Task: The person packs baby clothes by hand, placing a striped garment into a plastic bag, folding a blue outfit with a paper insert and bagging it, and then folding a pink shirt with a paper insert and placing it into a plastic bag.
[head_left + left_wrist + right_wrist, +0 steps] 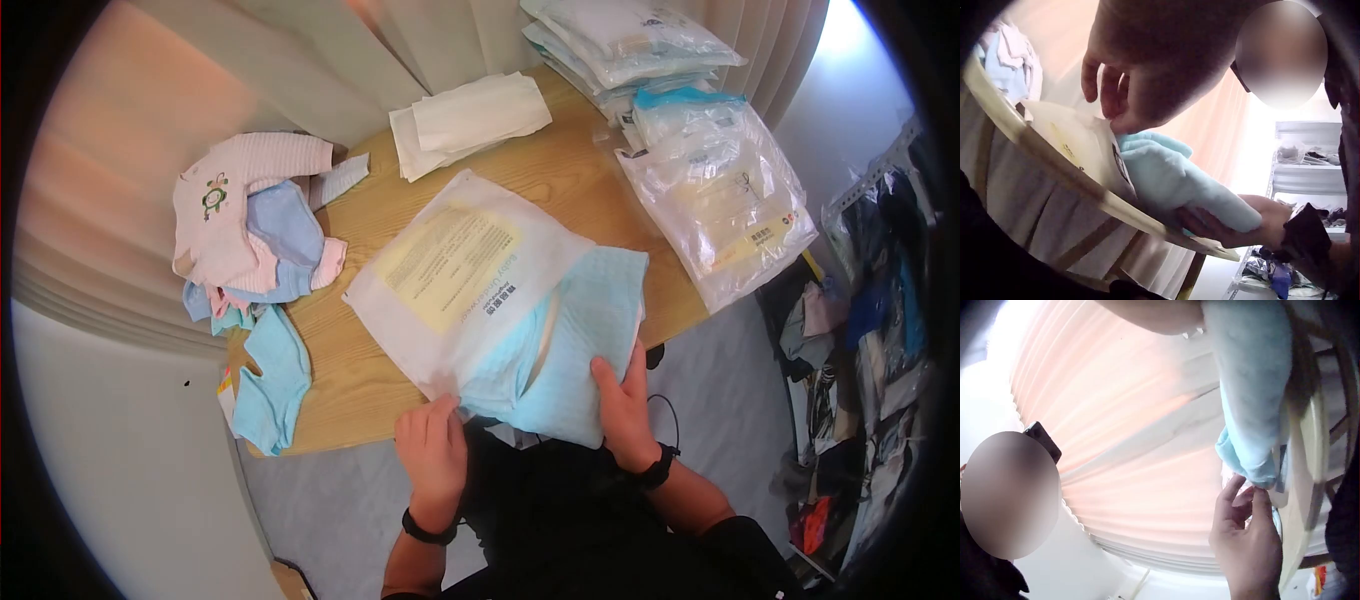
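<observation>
A folded light-blue quilted garment [590, 330] lies partly inside a frosted printed bag [430, 250] at the table's near edge. My left hand [432, 450] pinches the near corner of the bag's mouth between thumb and fingers, as the left wrist view also shows for the bag [1075, 147]. My right hand [628, 415] grips the garment's outer end, thumb on top and fingers underneath. Part of the garment [1179, 181] sticks out past the table edge between both hands. In the right wrist view, the left hand [1250, 534] is at the garment's far end.
Baby clothes lie in a pile [250, 220] on the left, with blue pants [272, 380] nearer. White folded sheets [470, 125] rest at the back of the wooden table [350, 415]. Packed bags [720, 200] are stacked at the right. A rack of clothes [880, 330] stands beyond.
</observation>
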Available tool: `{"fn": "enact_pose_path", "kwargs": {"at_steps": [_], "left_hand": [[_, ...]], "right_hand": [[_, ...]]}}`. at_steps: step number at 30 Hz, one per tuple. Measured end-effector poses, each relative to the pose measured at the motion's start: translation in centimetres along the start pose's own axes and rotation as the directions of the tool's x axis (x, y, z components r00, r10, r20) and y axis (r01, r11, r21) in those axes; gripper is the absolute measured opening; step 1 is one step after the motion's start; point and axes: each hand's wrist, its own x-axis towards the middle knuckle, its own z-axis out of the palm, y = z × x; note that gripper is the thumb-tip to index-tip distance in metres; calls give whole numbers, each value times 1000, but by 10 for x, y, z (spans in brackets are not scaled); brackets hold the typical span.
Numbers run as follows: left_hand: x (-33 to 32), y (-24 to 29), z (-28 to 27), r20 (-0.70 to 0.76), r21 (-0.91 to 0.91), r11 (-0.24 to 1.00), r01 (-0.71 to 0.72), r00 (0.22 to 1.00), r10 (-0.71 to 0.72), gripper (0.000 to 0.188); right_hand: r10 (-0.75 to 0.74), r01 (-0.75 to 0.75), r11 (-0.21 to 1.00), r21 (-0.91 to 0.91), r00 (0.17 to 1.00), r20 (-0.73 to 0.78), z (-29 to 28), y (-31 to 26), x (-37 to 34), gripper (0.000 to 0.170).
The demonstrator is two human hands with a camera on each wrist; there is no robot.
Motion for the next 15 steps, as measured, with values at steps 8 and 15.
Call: {"fn": "enact_pose_path", "kwargs": {"at_steps": [8, 15], "left_hand": [[-5, 4, -3, 50, 10, 998, -55, 997, 54, 51], [-11, 13, 0, -20, -111, 994, -13, 1000, 11, 42]], "right_hand": [[45, -45, 997, 69, 999, 2, 9, 1, -4, 52], [136, -131, 976, 172, 991, -17, 27, -6, -5, 49]]}}
